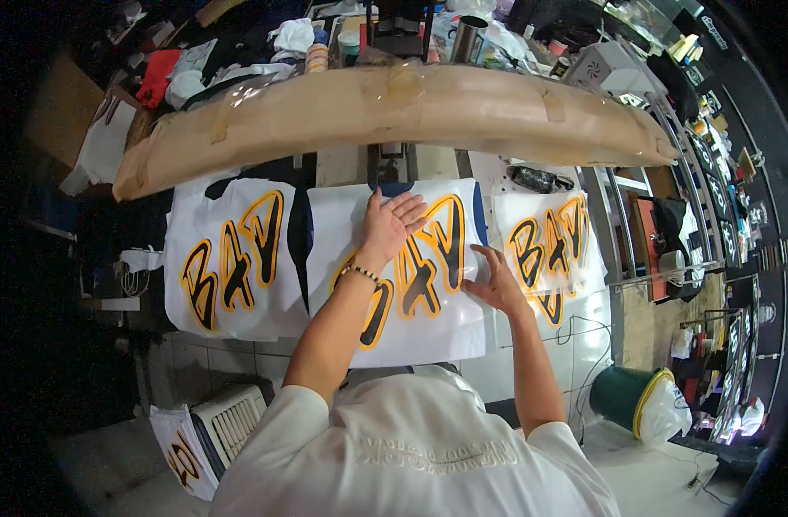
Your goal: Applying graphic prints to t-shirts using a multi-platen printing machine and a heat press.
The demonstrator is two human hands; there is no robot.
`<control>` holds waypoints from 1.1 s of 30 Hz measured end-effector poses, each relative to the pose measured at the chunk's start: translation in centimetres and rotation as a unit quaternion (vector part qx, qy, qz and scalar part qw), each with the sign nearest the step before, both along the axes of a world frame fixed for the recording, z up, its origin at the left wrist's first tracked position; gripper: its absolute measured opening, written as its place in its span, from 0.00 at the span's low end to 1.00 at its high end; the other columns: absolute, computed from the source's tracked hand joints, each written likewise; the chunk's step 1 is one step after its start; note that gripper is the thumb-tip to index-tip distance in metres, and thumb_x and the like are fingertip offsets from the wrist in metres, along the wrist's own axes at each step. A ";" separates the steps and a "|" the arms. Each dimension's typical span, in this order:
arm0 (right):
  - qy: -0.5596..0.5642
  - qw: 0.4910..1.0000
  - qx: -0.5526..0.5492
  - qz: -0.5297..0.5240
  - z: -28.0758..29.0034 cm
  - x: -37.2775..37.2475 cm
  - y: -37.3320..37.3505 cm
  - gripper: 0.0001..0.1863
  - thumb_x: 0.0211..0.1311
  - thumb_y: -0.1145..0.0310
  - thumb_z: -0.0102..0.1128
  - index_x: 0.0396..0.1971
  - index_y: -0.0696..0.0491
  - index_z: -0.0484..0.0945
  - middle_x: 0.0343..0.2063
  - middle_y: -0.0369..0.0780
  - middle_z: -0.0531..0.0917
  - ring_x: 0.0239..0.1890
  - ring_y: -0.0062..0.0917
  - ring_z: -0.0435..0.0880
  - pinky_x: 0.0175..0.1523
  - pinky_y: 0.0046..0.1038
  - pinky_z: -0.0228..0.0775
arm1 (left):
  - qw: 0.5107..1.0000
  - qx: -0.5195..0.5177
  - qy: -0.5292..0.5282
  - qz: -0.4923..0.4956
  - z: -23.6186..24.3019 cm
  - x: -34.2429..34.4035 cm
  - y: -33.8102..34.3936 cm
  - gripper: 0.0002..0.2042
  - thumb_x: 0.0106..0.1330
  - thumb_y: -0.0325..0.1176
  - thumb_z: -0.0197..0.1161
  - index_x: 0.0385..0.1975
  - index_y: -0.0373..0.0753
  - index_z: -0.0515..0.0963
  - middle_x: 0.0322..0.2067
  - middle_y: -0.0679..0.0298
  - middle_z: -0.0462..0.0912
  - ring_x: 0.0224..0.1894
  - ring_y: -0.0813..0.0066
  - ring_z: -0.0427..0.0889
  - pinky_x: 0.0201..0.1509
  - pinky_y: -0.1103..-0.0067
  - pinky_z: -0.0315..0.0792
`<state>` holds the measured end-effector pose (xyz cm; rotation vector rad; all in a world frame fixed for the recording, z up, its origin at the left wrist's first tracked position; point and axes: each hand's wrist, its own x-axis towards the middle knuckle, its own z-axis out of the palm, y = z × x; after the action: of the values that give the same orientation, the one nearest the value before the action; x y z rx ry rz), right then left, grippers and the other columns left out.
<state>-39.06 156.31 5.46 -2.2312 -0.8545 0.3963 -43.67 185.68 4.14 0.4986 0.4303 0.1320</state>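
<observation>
In front of me lies a white fabric panel [450, 336] printed with large black letters outlined in orange. My left hand [392, 226] is over its upper middle, palm turned up and fingers stretched out, with a beaded bracelet at the wrist. At the panel's right edge is my right hand [497, 283], its thumb and fingers curved and apart; the thumb reaches over the panel's edge. Nothing shows in either hand. My left forearm hides part of the lettering. Another white panel [230, 185] with the same print lies to the left, and several overlapping printed sheets [540, 207] lie to the right.
A long curved brown-wrapped beam [394, 108] spans the area beyond the panels. A black bundle [538, 178] lies behind the right sheets, near a metal rack [635, 185]. A green bucket [622, 403] stands lower right; a white slatted plastic seat [234, 422] is lower left.
</observation>
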 end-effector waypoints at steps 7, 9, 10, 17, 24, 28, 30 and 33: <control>0.042 0.999 -0.019 -0.022 0.5 -0.5 -0.1 0.47 0.50 0.63 0.82 0.72 0.48 0.68 0.67 0.54 0.70 0.69 0.51 0.71 0.73 0.43 0.65 | 0.997 -0.056 -0.013 0.049 -0.8 1.7 -1.3 0.43 0.78 0.67 0.37 0.68 0.25 0.65 0.69 0.41 0.71 0.72 0.45 0.71 0.76 0.50 0.64; 0.042 0.999 -0.020 -0.011 0.4 -0.5 0.3 0.47 0.50 0.64 0.82 0.72 0.49 0.68 0.67 0.53 0.70 0.69 0.50 0.71 0.73 0.43 0.65 | 0.997 -0.048 -0.016 0.060 -0.9 1.7 -1.2 0.44 0.78 0.68 0.36 0.68 0.25 0.65 0.69 0.41 0.71 0.73 0.45 0.70 0.77 0.50 0.63; 0.036 0.999 -0.010 -0.003 0.3 -0.5 0.6 0.47 0.50 0.64 0.82 0.71 0.50 0.68 0.66 0.53 0.71 0.69 0.49 0.71 0.73 0.42 0.65 | 0.996 -0.056 0.002 0.071 -1.0 1.6 -1.1 0.44 0.78 0.68 0.36 0.68 0.26 0.66 0.69 0.41 0.72 0.72 0.46 0.72 0.76 0.51 0.65; 0.021 1.000 -0.001 -0.009 0.3 -0.4 -0.3 0.46 0.50 0.67 0.82 0.71 0.49 0.68 0.65 0.53 0.73 0.68 0.50 0.73 0.71 0.43 0.67 | 0.980 0.191 0.024 0.059 -2.2 -4.5 4.8 0.32 0.83 0.56 0.42 0.65 0.30 0.71 0.63 0.48 0.80 0.63 0.53 0.82 0.69 0.61 0.74; 0.007 0.999 -0.041 0.000 0.4 -0.1 -0.2 0.47 0.50 0.66 0.83 0.72 0.51 0.68 0.65 0.52 0.74 0.68 0.49 0.73 0.70 0.45 0.68 | 0.941 0.177 0.137 0.255 -2.7 -19.6 25.4 0.40 0.79 0.65 0.44 0.68 0.28 0.68 0.66 0.43 0.75 0.68 0.50 0.76 0.72 0.60 0.71; 0.023 0.998 -0.051 -0.011 -0.2 0.1 -0.2 0.48 0.47 0.69 0.84 0.70 0.52 0.70 0.64 0.47 0.76 0.67 0.44 0.73 0.68 0.42 0.70 | 0.960 0.081 0.099 0.248 -4.2 -20.9 31.1 0.47 0.77 0.70 0.40 0.70 0.23 0.62 0.68 0.38 0.70 0.71 0.44 0.71 0.77 0.55 0.64; 0.011 0.998 -0.067 -0.007 -0.9 0.7 -1.3 0.48 0.51 0.69 0.83 0.73 0.48 0.67 0.66 0.44 0.75 0.68 0.41 0.75 0.65 0.48 0.72 | 0.969 0.014 0.062 0.239 -4.5 -19.4 32.2 0.47 0.77 0.70 0.41 0.70 0.22 0.62 0.68 0.38 0.70 0.71 0.44 0.70 0.77 0.53 0.64; 0.024 0.991 -0.126 -0.028 0.4 -0.1 -0.2 0.48 0.54 0.67 0.81 0.75 0.45 0.65 0.69 0.45 0.71 0.71 0.41 0.71 0.64 0.49 0.73 | 0.975 -0.032 0.011 0.218 -5.8 -19.6 33.6 0.47 0.75 0.71 0.43 0.69 0.23 0.63 0.67 0.38 0.70 0.70 0.43 0.71 0.76 0.51 0.64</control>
<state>-39.12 156.06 5.85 -2.4598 -0.7500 0.5565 -63.25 219.30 -1.64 0.3371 0.5604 0.5341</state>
